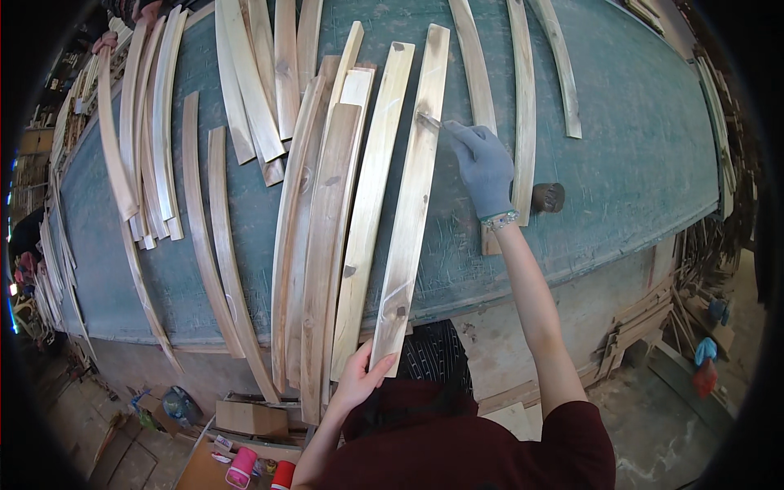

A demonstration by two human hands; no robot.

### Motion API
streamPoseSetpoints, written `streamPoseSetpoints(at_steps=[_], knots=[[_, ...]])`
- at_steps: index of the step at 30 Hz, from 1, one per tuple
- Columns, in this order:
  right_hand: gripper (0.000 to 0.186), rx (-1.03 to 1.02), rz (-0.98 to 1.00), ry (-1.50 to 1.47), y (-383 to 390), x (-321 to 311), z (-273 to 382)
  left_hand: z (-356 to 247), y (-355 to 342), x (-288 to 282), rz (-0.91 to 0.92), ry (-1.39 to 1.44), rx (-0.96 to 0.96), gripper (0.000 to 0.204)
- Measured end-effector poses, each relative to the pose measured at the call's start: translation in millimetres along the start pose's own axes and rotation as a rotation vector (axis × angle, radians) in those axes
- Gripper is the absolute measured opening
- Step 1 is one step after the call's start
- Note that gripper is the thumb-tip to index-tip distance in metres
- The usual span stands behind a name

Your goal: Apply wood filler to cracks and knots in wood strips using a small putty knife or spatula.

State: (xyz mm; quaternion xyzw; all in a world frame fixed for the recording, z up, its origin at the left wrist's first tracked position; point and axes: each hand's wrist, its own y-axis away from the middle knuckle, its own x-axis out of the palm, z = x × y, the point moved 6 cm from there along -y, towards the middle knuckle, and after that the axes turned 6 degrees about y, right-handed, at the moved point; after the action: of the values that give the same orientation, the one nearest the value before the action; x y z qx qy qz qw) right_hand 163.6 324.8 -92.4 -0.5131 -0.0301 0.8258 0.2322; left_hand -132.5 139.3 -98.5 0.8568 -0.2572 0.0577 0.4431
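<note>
My left hand (359, 377), bare, grips the near end of a long pale wooden slat (411, 204) that lies slanting away across the green table. Dark patches mark the slat near its far end, its middle and its near end. My right hand (482, 163) wears a blue-grey glove and has its fingers closed on a small putty knife (429, 122). The blade's tip touches a dark patch toward the slat's far end; most of the handle is hidden by the glove. A second pale slat (376, 196) lies close by on the left.
Stacked slats (327, 220) cover the table (637, 163) left of centre, with more slats (523, 106) at the right. A dark round lump or pot (548, 198) sits beyond my right wrist. At the far left, another person's hand (104, 42) touches a slat.
</note>
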Motion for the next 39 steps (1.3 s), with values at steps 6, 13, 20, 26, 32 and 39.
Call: streamPoseSetpoints(at_steps=[6,13,20,26,32,39], knots=[[0.015,-0.078,0.004,0.109,-4,5,5,1,0,-2,0.016,0.01,0.001,0.03],[0.019,0.052,0.008,-0.09,0,-16,3,0,-1,-3,0.032,0.054,-0.002,0.031],[0.021,0.067,-0.006,-0.132,5,-14,2,2,-6,-2,0.073,0.062,0.024,0.033],[0.02,0.026,0.028,0.079,-3,1,14,0,-5,-3,0.067,0.039,0.044,0.033],[0.02,-0.027,0.065,0.147,-2,1,24,1,-5,-6,0.073,0.041,0.025,0.034],[0.02,-0.075,0.032,0.212,-2,2,25,-1,-6,-8,0.089,0.004,0.029,0.031]])
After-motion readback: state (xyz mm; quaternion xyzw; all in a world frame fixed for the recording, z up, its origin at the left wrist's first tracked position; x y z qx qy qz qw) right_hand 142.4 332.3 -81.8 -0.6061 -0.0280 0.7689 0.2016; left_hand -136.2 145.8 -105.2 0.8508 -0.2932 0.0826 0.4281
